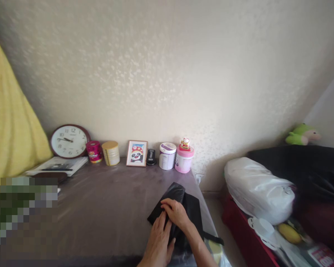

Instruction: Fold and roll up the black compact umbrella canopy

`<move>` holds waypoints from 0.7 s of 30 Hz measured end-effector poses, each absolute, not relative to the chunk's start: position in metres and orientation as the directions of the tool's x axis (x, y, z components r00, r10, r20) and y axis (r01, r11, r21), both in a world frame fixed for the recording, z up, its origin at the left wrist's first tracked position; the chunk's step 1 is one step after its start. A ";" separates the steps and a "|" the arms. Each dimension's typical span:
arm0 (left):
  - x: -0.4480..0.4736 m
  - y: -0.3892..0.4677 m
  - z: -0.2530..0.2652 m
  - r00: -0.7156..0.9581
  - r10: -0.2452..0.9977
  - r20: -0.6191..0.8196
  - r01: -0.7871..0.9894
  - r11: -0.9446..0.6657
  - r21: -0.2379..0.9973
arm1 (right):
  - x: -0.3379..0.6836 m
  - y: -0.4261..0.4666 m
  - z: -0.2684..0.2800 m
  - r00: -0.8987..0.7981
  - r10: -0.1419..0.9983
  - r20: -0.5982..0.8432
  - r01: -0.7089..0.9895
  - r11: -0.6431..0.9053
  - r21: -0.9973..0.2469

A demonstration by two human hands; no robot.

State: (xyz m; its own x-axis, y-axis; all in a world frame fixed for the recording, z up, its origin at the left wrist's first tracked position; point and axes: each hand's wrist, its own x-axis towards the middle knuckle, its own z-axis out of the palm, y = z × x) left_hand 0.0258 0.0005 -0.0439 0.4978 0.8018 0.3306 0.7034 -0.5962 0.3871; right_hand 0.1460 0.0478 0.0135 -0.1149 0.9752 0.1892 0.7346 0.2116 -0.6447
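Note:
A black, folded piece of smooth fabric (193, 205) with a strap hanging over the table's right edge lies near the front. I cannot tell whether it is a bag or something else. My left hand (159, 237) rests on its near left part, with fingers stretched out and the thumb apart. Just above and to the right, my right hand (176, 214) has its fingers bent together on a raised fold of the black fabric. The fingertips of both hands are close together, and the material below them is partly hidden.
Along the wall on the grey-covered table (105, 207) stand a round clock (70, 141), a pink tin (94, 152), a yellow-lidded can (111, 154), a panda picture (137, 154) and two tubs (167, 157). Right of a gap, a red box (239, 226) borders a white plastic bag (258, 189).

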 end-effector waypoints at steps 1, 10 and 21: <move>0.026 0.001 -0.049 0.499 0.805 0.322 0.702 -0.593 0.394 | 0.147 0.045 0.014 -0.135 0.968 0.214 0.747 0.241 -0.620; 0.031 0.000 -0.053 0.513 0.827 0.231 0.735 -0.562 0.379 | 0.167 0.050 0.000 -0.225 0.899 0.375 0.807 0.388 -0.445; 0.032 0.003 -0.059 0.490 0.848 0.204 0.752 -0.529 0.392 | 0.189 0.110 -0.013 -0.081 0.922 0.378 0.900 0.231 -0.369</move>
State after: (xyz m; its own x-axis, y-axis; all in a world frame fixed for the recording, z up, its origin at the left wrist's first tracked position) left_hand 0.0324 0.0028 -0.0590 0.4899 0.8477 0.2036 0.7525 -0.5291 0.3923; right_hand 0.1887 0.1097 -0.0129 -0.0814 0.9222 0.3780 0.9003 0.2307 -0.3690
